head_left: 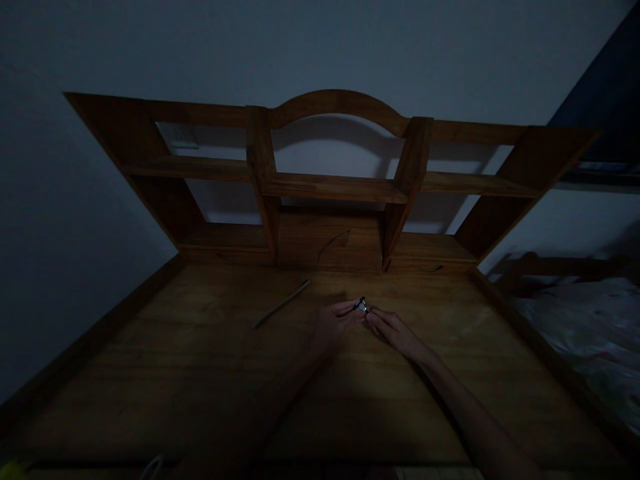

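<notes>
A small shiny piece with dark and silvery parts (361, 306) sits between my two hands; it is too small and dimly lit to name. My left hand (334, 325) pinches it from the left with closed fingers. From the right, the fingertips of my right hand (393, 328) are pressed together on its lower right end. Both hands are just above or resting on the wooden desk top (210, 373); I cannot tell which. To the left of my left hand lies a thin, straight, greyish stick (281, 305), slanted on the desk.
At the back of the desk rises a wooden shelf unit (335, 189) with open compartments and small drawers. Raised wooden edges run along both sides. Beyond the right edge is a pale, crumpled plastic-like heap (585, 327). A light loop (151, 468) shows at the front edge.
</notes>
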### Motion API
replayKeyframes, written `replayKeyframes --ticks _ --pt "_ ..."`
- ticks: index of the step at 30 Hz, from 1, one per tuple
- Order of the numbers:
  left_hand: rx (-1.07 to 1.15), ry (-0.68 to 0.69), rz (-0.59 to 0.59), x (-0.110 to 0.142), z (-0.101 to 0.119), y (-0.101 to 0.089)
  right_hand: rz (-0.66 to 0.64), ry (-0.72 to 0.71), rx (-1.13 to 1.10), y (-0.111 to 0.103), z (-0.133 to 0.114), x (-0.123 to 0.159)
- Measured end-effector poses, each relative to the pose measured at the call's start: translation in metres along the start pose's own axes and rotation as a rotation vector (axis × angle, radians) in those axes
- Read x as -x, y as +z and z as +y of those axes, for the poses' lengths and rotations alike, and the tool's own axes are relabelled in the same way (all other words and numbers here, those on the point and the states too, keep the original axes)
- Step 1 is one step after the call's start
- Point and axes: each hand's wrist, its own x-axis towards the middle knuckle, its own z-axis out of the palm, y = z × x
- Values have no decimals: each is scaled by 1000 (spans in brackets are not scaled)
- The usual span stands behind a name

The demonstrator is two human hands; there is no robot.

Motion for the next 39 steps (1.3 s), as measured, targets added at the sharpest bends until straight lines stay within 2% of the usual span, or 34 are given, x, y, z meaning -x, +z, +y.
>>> replayKeyframes --ticks 5,14,25,30,34,39 --pt "-10 17 16 -1 2 0 -8 -1 11 0 2 0" --pt "-171 101 22 1 3 0 -22 18 -21 -2 7 -2" --pt "85 -36 -89 -3 -1 0 -49 43 -55 -6 10 -4" --pt "133 -91 -118 -3 4 -1 2 133 -74 -5 4 -3" --pt "88 -31 -136 -5 4 -3 111 91 -6 -5 2 -2" --pt "94 -44 -55 -9 -6 -2 158 45 38 -8 11 -2"
